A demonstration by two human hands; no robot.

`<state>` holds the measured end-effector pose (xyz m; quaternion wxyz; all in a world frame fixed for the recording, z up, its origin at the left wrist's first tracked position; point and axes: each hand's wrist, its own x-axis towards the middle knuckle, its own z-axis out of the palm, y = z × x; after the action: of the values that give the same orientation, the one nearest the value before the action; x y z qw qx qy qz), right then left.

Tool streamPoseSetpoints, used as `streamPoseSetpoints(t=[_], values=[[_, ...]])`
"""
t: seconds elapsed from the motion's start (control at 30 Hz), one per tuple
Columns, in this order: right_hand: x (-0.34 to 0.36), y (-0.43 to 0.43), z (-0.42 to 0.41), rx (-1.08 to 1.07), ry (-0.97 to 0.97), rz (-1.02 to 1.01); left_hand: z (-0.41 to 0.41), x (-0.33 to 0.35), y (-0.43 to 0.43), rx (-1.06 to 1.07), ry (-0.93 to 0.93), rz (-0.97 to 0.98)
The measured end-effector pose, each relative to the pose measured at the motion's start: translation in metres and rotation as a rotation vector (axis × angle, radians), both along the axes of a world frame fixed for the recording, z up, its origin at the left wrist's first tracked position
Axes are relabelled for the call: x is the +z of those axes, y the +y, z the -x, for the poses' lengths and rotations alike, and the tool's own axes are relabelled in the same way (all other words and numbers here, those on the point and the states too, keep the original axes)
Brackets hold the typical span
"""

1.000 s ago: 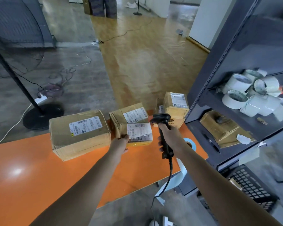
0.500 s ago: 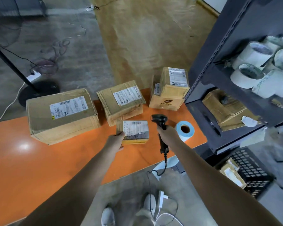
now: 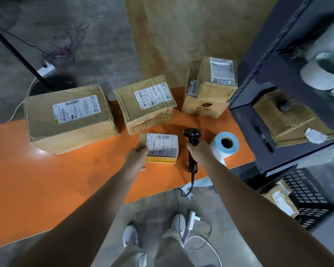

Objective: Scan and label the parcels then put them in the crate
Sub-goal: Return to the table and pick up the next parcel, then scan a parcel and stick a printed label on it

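Note:
A small flat parcel with a white shipping label lies on the orange table. My left hand grips its left edge. My right hand holds a black barcode scanner just right of the parcel, its head pointing away from me. Behind stand a large parcel, a medium parcel and a tall parcel. A blue-edged label roll lies right of the scanner. The black crate sits on the floor at lower right with a parcel inside.
A dark metal shelf unit stands at the table's right end, holding tape rolls and flattened cardboard. The scanner cable hangs to the floor by my feet. A fan stand base is beyond the table.
The view has tilted further down, bringing my feet and the crate into sight. Both hands keep their hold on the small parcel and the scanner, drawn slightly nearer to me.

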<state>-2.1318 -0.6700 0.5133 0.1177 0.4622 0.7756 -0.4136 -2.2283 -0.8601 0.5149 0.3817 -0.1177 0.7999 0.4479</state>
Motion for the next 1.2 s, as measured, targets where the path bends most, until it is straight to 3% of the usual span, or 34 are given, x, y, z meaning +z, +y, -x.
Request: streamPoseSetpoints(t=[0.27,0.5,0.7,1.0,1.2], values=[[0.025,-0.001,-0.013,0.01,0.058,-0.041,-0.013,0.025,0.001,-0.292,0.425,0.322],[0.052,0.009,-0.033,-0.04,0.133,-0.192,-0.033,0.053,0.03,-0.455,0.716,0.3],[0.04,0.038,-0.061,-0.006,0.062,-0.429,-0.058,0.055,0.075,-0.644,0.644,0.039],[0.011,0.051,-0.056,0.153,-0.086,-0.464,-0.079,0.048,0.111,-0.663,0.569,0.045],[0.019,0.066,-0.059,0.094,0.048,-0.397,-0.085,0.055,0.115,-0.621,0.5,0.006]])
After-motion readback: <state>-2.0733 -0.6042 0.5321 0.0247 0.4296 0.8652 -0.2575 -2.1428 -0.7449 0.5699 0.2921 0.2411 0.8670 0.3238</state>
